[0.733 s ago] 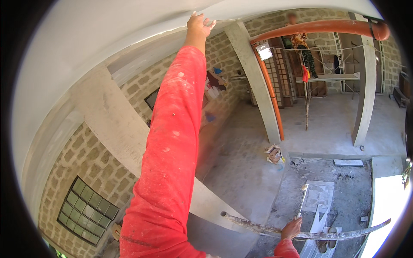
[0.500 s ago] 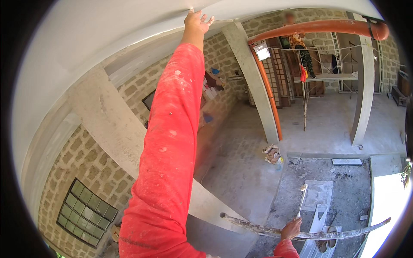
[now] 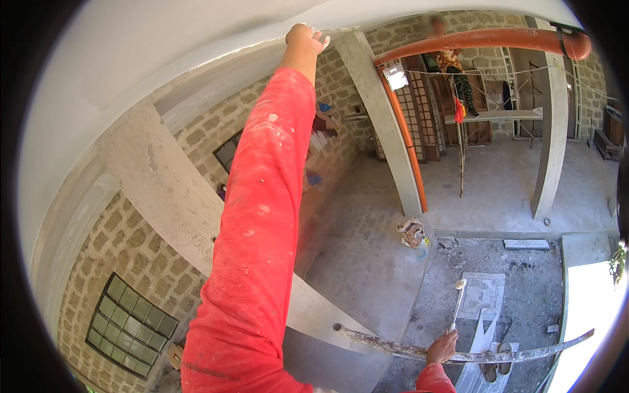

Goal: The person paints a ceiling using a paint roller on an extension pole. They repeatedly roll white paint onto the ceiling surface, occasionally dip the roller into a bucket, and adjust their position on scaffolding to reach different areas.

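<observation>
Surface work at the white ceiling (image 3: 131, 72) is apparently in hand: the left hand (image 3: 306, 39) reaches its edge, finger closure indeterminable. The right hand (image 3: 442, 347), fingers gripping a brush-like tool (image 3: 458, 305), lies by the pole (image 3: 531, 357). Continuing would call for steady overhead contact.

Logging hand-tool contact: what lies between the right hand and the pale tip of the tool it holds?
Only the thin pale shaft lies between the right hand and the tip; the head view shows nothing crossing in front of it.
</observation>
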### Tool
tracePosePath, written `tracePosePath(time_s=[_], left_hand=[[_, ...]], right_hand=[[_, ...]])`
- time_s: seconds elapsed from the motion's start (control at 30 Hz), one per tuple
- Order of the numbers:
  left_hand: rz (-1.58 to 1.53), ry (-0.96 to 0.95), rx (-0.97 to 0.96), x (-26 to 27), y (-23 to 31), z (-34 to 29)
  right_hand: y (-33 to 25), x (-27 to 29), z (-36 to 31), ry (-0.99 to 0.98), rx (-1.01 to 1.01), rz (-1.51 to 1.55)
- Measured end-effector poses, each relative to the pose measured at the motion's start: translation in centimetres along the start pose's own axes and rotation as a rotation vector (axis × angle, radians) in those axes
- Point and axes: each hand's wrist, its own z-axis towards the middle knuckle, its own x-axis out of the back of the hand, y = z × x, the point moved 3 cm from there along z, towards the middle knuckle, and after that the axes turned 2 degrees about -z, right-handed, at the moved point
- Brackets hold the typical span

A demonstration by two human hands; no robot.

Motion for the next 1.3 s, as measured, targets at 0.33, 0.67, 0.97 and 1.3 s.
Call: tracePosePath(time_s=[0.33, 0.67, 0.97, 1.3], left_hand=[[0.066, -0.235, -0.133, -2.5, -1.1, 1.0], [-0.031, -0.038, 0.017, -1.1, -2.1, 1.4], [-0.090, -0.278, -0.150, 0.8, -2.0, -5.8], [-0.167, -0.500, -0.250, 0.9, 0.8, -16.3]], right_hand=[[0.5, -0.9, 0.0, 0.033, 0.016, -0.007], [0.4, -0.7, -0.1, 0.031, 0.016, 0.008], [0.0, -0.2, 0.0, -0.008, 0.005, 0.006], [0.5, -0.5, -0.2, 0.025, 0.041, 0.021]])
